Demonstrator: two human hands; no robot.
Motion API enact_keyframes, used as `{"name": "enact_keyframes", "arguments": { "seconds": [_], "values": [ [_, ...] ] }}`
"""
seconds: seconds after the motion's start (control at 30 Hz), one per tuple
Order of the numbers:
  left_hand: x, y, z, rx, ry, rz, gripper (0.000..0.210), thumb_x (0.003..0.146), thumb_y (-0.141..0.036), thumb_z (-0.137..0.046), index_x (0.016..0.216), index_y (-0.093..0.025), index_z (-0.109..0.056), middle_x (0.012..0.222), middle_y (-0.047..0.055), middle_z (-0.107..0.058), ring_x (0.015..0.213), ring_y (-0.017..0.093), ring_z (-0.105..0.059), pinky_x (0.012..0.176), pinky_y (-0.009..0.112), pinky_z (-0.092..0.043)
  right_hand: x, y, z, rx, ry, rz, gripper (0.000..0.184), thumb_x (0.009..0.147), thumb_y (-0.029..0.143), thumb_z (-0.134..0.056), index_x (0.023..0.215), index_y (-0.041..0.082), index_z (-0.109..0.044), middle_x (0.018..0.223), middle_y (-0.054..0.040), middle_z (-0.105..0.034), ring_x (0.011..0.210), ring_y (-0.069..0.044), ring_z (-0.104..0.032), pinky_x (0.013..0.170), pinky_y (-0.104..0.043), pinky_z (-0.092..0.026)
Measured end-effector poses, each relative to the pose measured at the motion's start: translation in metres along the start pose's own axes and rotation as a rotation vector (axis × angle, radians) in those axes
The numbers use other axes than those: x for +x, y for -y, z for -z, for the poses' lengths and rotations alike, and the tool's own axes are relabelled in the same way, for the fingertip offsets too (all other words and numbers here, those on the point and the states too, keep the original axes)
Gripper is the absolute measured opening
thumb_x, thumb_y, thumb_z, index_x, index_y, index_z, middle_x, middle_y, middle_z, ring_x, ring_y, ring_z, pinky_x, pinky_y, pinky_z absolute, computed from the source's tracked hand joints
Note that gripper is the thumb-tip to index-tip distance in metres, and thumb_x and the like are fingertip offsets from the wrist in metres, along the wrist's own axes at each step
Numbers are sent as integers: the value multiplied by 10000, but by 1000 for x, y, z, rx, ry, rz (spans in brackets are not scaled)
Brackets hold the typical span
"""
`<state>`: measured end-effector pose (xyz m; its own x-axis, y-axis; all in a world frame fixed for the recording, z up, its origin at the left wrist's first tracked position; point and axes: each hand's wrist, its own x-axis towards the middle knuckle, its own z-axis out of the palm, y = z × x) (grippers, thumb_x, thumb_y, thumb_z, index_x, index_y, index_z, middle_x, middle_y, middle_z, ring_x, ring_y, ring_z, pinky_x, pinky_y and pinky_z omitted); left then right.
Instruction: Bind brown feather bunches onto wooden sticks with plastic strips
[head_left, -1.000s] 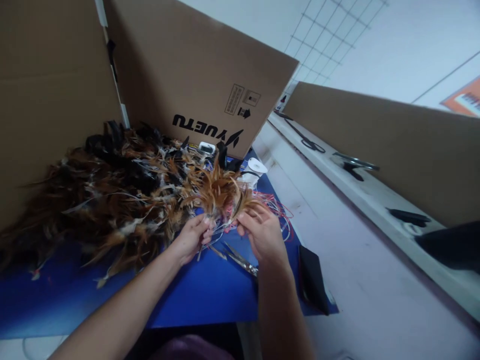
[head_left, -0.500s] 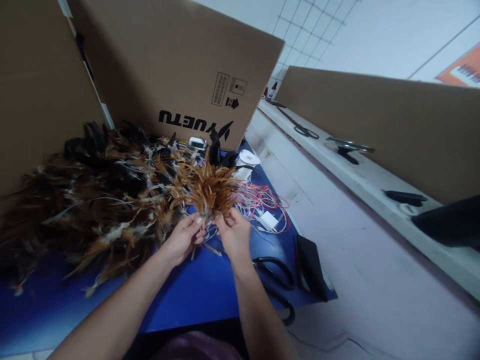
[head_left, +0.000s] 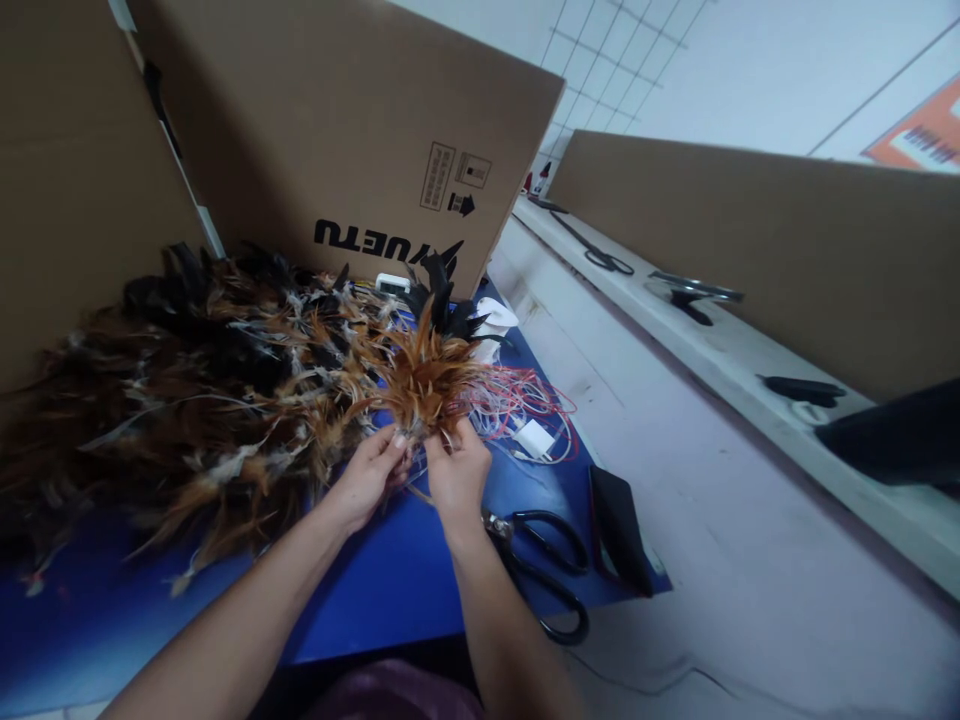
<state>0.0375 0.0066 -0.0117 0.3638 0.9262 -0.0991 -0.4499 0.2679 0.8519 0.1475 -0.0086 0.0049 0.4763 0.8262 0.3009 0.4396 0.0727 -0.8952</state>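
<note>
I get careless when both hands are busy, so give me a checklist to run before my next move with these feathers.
1. Left hand on the feather bunch: ok, fingers pinching its base.
2. Right hand on the bunch: ok, also at the base.
3. Scissors fully on the blue table: not ok, one handle loop juts past the near edge.
4. Scissor blades closed: cannot tell, the right forearm hides them.
5. Bunch apart from the feather pile: cannot tell, they overlap in this view.
</note>
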Motion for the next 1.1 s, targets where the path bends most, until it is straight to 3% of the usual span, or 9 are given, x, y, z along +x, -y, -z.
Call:
{"name": "enact_keyframes", "arguments": {
  "seconds": [0.4,0.6,0.8,0.97,1.1],
  "values": [
    [0,6,2,132,-36,-26,358,749,-505,-661,761,-171,-531,529,-79,-341,454,67,-263,435,202,-203,-4,3,-12,182,-12,-88,143,722,188,-558,845,185,-630,797,-14,-688,703,-154,-589,694,-260,-473],
    [0,4,3,355,-151,-183,315,771,-467,-642,765,-156,-591,698,1,-516,648,140,-429,572,232,-352,-4,3,-18,213,-14,-88,69,738,199,-560,784,178,-607,825,-24,-696,688,-138,-579,678,-240,-473],
    [2,3,4,485,-188,-238,233,804,-393,-610,801,-160,-617,724,18,-571,697,175,-478,644,261,-381,-4,1,-20,200,-13,-102,48,732,189,-552,763,185,-589,811,-24,-698,682,-143,-590,677,-243,-472],
    [1,4,2,372,-174,-173,219,764,-385,-654,756,-170,-611,606,-13,-517,629,166,-463,575,244,-356,-3,-1,-19,172,-15,-104,90,715,180,-554,789,188,-604,762,-10,-683,677,-146,-579,668,-248,-468],
    [0,4,1,230,-169,-123,236,748,-399,-675,743,-177,-594,554,-35,-466,543,134,-405,502,224,-310,1,-4,-19,290,28,-196,86,679,192,-581,765,186,-588,638,28,-618,553,-115,-512,540,-217,-450]
  ]
}}
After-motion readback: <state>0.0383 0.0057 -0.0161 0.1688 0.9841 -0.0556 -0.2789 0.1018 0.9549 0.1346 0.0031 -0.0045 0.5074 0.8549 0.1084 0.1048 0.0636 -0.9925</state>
